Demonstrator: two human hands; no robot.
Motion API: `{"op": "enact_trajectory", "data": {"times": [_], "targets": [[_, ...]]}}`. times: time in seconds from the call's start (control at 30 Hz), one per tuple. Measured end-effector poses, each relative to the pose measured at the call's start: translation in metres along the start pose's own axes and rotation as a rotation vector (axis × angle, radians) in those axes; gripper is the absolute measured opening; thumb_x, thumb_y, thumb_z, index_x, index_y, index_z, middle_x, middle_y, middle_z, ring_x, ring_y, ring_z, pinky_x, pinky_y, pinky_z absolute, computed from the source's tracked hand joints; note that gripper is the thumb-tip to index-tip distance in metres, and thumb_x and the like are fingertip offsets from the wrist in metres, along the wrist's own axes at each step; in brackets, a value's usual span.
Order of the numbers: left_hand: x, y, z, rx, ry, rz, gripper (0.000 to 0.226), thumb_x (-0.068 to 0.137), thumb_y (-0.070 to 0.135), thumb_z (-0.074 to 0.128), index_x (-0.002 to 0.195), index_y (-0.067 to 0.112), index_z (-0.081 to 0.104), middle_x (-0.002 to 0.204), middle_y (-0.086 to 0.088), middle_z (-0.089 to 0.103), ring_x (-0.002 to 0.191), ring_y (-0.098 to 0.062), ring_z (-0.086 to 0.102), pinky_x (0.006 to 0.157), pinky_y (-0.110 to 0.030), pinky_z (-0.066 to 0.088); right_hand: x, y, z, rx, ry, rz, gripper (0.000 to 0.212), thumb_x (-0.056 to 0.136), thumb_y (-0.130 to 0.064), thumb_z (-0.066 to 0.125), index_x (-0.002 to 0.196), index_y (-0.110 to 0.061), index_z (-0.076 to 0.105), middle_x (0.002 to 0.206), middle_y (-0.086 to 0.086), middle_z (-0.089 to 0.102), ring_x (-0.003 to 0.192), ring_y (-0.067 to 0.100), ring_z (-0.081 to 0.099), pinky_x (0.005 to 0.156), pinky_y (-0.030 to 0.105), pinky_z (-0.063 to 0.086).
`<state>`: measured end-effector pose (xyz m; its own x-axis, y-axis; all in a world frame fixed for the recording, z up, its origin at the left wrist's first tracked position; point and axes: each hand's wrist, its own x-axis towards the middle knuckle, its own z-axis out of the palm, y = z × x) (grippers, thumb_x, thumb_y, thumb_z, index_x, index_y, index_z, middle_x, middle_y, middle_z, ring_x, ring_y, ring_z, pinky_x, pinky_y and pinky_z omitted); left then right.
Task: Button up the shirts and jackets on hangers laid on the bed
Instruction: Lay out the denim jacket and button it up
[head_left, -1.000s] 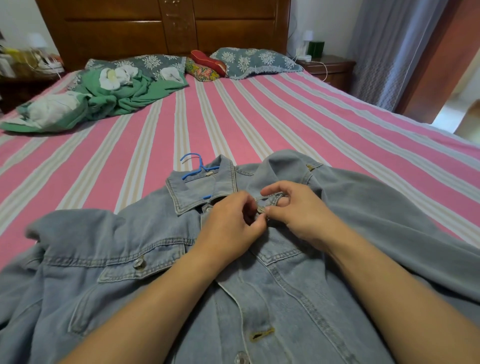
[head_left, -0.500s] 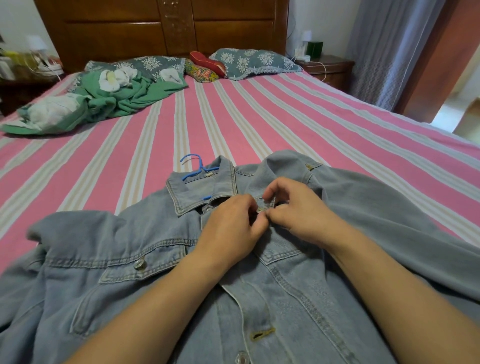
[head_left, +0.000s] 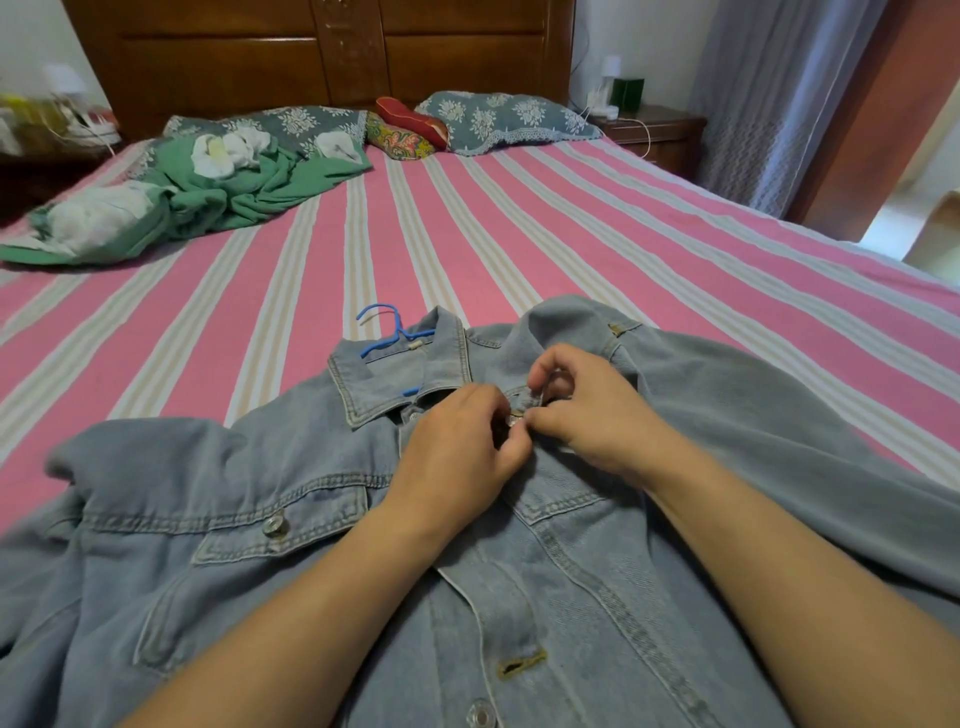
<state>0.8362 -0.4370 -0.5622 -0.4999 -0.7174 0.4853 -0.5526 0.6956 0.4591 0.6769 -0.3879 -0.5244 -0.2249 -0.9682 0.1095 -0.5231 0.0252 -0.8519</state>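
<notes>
- At frame centre, the left hand (head_left: 457, 447) pinches the metal top button (head_left: 515, 419) while the right hand (head_left: 587, 410) grips the buttonhole placket beside it, fingertips touching.
- The denim jacket (head_left: 260, 561) lies across the lower frame on the pink striped bed (head_left: 467, 244), its blue hanger (head_left: 387, 332) poking out at the collar.
- The top button seems only partly through; lower down, an open buttonhole (head_left: 521, 664) and a loose button (head_left: 480, 714) remain undone.
</notes>
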Motion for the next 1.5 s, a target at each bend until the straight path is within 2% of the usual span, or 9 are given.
{"op": "enact_trajectory", "data": {"times": [0.2,0.43,0.63,0.83,0.97,1.13,1.3,1.4,1.5], "targets": [[-0.002,0.002,0.0,-0.005,0.026,0.0,0.016,0.083,0.026,0.067,0.08,0.018,0.054,0.078,0.007,0.054,0.072,-0.014,0.049,0.066,-0.035,0.044,-0.001,0.0,0.006,0.033,0.046,0.027,0.022,0.08,-0.006,0.077,0.083,-0.019,0.059,0.059,-0.01,0.054,0.052,0.002,0.048,0.056,0.019,0.042],[-0.004,0.0,0.0,-0.111,-0.025,0.12,0.01,0.081,0.019,0.066,0.089,0.021,0.059,0.092,0.008,0.055,0.076,-0.014,0.055,0.064,-0.04,0.049,0.003,0.007,0.013,0.037,0.148,0.145,0.021,0.078,-0.01,0.076,0.079,-0.021,0.058,0.07,-0.003,0.057,0.065,0.014,0.051,0.066,0.033,0.046],[0.001,-0.008,0.014,-0.045,-0.35,0.062,0.041,0.085,0.024,0.046,0.116,0.029,0.071,0.104,0.003,0.062,0.098,-0.022,0.06,0.081,-0.041,0.051,0.006,0.023,0.001,-0.502,-0.092,0.147,0.016,0.089,-0.022,0.067,0.075,-0.03,0.066,0.09,-0.008,0.072,0.087,0.017,0.064,0.084,0.033,0.052],[-0.009,0.039,-0.048,-0.084,-0.766,-0.192,0.054,0.1,0.015,0.05,0.152,0.021,0.039,0.145,-0.01,0.054,0.13,-0.027,0.051,0.097,-0.028,0.038,-0.007,0.011,0.011,-0.76,-0.175,0.184,0.015,0.097,-0.026,0.055,0.1,-0.026,0.07,0.116,0.006,0.069,0.105,0.028,0.062,0.093,0.037,0.05],[-0.085,0.06,-0.123,-0.084,-0.571,-0.317,0.05,0.103,0.018,0.046,0.153,0.017,0.039,0.15,-0.008,0.051,0.135,-0.023,0.05,0.106,-0.027,0.038,-0.045,-0.057,-0.005,-0.887,-0.407,0.247,0.039,0.1,-0.026,0.05,0.136,-0.012,0.054,0.138,0.013,0.057,0.122,0.033,0.055,0.101,0.036,0.045],[-0.219,0.06,-0.165,0.196,-0.554,-0.124,0.064,0.094,0.06,0.029,0.141,0.025,0.055,0.142,0.003,0.057,0.128,-0.021,0.056,0.106,-0.033,0.046,-0.146,-0.1,0.006,-0.621,-0.138,-0.089,0.027,0.092,-0.033,0.054,0.069,-0.019,0.057,0.073,-0.001,0.059,0.07,0.018,0.056,0.066,0.037,0.044],[-0.234,0.064,-0.166,0.288,-0.537,-0.054,0.053,0.1,0.055,0.024,0.141,0.036,0.052,0.139,0.002,0.059,0.123,-0.023,0.059,0.096,-0.04,0.052,-0.202,-0.081,0.057,-0.724,-0.193,0.131,0.029,0.087,-0.038,0.058,0.109,-0.021,0.067,0.113,0.011,0.065,0.111,0.031,0.058,0.091,0.034,0.045],[-0.231,0.062,-0.163,0.303,-0.553,-0.044,0.066,0.094,0.062,0.009,0.149,0.041,0.038,0.151,0.006,0.044,0.137,-0.021,0.043,0.108,-0.039,0.041,-0.196,-0.079,0.047,-0.746,-0.183,0.183,0.032,0.085,-0.015,0.058,0.115,-0.018,0.07,0.118,0.015,0.068,0.111,0.034,0.062,0.088,0.032,0.048],[-0.218,0.066,-0.155,0.256,-0.576,-0.106,0.053,0.099,0.054,0.023,0.144,0.036,0.046,0.144,0.006,0.047,0.131,-0.023,0.043,0.109,-0.037,0.038,-0.198,-0.074,0.039,-0.675,-0.191,0.209,0.029,0.082,-0.015,0.061,0.107,-0.023,0.075,0.108,0.008,0.073,0.104,0.029,0.065,0.083,0.03,0.049]]}}
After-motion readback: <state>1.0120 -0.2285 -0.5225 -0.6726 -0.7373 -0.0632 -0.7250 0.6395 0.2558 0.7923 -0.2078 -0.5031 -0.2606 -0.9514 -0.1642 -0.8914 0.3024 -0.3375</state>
